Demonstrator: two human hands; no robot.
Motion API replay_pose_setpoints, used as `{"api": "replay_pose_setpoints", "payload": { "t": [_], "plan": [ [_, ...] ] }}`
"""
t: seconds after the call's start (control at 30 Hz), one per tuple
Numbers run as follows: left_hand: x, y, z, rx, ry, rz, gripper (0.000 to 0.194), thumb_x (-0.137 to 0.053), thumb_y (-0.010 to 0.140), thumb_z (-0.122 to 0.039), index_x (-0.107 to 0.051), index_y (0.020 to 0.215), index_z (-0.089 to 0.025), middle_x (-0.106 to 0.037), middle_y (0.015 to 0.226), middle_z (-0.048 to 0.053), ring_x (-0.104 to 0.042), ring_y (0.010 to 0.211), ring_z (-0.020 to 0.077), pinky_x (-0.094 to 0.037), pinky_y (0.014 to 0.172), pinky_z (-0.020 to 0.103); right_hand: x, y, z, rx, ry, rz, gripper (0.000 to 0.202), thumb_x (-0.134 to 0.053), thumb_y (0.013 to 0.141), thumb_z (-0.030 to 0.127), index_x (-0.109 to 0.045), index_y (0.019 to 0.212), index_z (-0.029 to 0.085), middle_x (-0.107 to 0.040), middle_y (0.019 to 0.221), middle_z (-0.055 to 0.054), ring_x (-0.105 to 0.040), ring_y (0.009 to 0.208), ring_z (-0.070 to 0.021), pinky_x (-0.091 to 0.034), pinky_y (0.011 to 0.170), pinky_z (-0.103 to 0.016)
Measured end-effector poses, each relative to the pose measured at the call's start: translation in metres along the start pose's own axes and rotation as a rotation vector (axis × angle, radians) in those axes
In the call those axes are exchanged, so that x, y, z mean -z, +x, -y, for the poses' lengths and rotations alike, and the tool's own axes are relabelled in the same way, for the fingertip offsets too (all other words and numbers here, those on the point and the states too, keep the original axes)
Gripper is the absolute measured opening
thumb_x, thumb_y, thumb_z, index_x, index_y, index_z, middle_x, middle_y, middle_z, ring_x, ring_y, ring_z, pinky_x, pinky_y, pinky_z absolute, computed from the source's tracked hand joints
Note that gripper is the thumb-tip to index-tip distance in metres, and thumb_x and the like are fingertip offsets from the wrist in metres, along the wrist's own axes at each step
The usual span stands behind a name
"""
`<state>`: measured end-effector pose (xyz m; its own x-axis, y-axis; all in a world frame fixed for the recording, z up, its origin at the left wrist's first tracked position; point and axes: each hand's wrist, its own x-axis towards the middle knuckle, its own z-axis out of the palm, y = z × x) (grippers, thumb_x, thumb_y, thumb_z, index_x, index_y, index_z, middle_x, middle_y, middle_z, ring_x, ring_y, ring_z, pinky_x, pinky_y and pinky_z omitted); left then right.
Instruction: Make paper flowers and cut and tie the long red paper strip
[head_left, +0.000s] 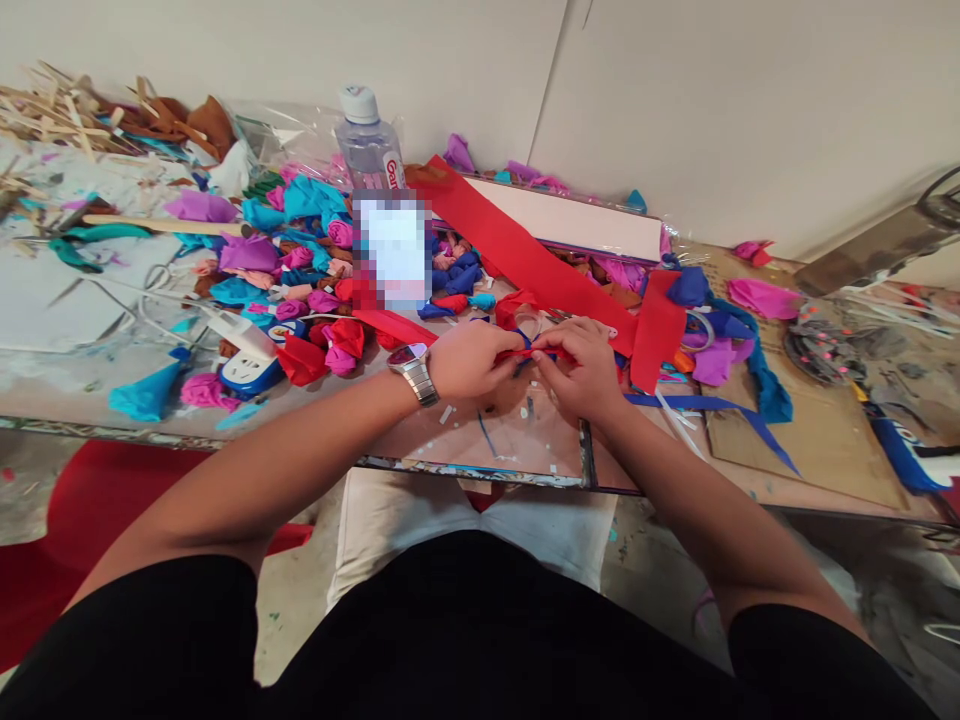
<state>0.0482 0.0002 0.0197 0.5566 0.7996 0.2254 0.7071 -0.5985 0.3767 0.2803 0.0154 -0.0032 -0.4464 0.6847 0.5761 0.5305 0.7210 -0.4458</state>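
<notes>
My left hand point(469, 358), a metal watch point(414, 374) on its wrist, is closed with fingertips pinching a small piece of red cloth point(529, 352). Close on its right, my right hand point(581, 365) pinches the same red piece, so the fingertips of both hands nearly meet. Fingers cover most of the piece, and its shape is partly hidden. Behind the hands a long red fabric strip point(517, 245) runs across the table toward a shorter red strip point(658, 330). A blue ribbon point(720, 403) trails to the right of my right hand.
A water bottle point(369, 140) stands behind a lit, blurred screen point(394, 250). Several bunched cloth pieces point(300, 200) spread over the left half. A power strip point(251, 370) lies near the front edge. Wooden sticks point(67, 105) pile at the far left; a cardboard sheet point(795, 430) lies right.
</notes>
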Motion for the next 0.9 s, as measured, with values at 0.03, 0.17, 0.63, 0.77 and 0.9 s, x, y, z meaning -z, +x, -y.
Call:
{"api": "replay_pose_setpoints", "payload": {
  "t": [0.03, 0.17, 0.63, 0.77, 0.9],
  "plan": [
    [0.000, 0.000, 0.000, -0.007, 0.004, 0.010, 0.027, -0.054, 0.100, -0.034, -0.075, 0.089, -0.019, -0.075, 0.078, 0.007, -0.064, 0.070, 0.0209, -0.030, 0.064, 0.034, 0.000, 0.000, 0.000, -0.003, 0.003, 0.001, 0.007, -0.072, 0.098, 0.032, -0.074, 0.096, 0.026, -0.082, 0.098, -0.003, -0.070, 0.103, -0.0292, -0.044, 0.101, -0.052],
    [0.001, 0.000, -0.002, -0.018, -0.040, 0.017, 0.032, -0.054, 0.101, -0.039, -0.072, 0.083, -0.019, -0.070, 0.071, 0.006, -0.057, 0.062, 0.0179, -0.028, 0.062, 0.034, -0.002, -0.001, 0.000, -0.003, -0.006, -0.006, 0.007, -0.072, 0.096, 0.032, -0.075, 0.096, 0.026, -0.081, 0.094, -0.003, -0.070, 0.100, -0.0290, -0.044, 0.099, -0.051],
    [0.011, 0.003, -0.002, 0.120, -0.609, 0.176, 0.022, -0.055, 0.095, -0.021, -0.073, 0.083, -0.017, -0.080, 0.077, 0.002, -0.075, 0.072, 0.0154, -0.054, 0.071, 0.025, 0.002, 0.002, 0.003, 0.106, -0.047, 0.025, 0.013, -0.070, 0.100, 0.036, -0.082, 0.096, 0.033, -0.084, 0.095, -0.002, -0.072, 0.102, -0.0287, -0.046, 0.103, -0.054],
    [0.011, 0.003, 0.000, 0.138, -0.717, 0.172, 0.031, -0.056, 0.102, -0.035, -0.074, 0.084, -0.015, -0.081, 0.080, 0.004, -0.076, 0.071, 0.0158, -0.057, 0.070, 0.025, 0.003, 0.002, 0.002, 0.172, -0.052, -0.014, 0.013, -0.071, 0.101, 0.035, -0.082, 0.095, 0.033, -0.084, 0.094, -0.002, -0.072, 0.101, -0.0277, -0.046, 0.100, -0.052],
    [0.009, 0.003, 0.002, 0.157, -0.745, 0.175, 0.030, -0.057, 0.101, -0.035, -0.073, 0.083, -0.016, -0.081, 0.080, 0.004, -0.077, 0.072, 0.0160, -0.057, 0.070, 0.025, 0.003, 0.001, 0.002, 0.113, -0.057, 0.019, 0.012, -0.071, 0.100, 0.038, -0.081, 0.099, 0.031, -0.084, 0.097, -0.003, -0.072, 0.101, -0.0287, -0.047, 0.101, -0.053]
  ]
}}
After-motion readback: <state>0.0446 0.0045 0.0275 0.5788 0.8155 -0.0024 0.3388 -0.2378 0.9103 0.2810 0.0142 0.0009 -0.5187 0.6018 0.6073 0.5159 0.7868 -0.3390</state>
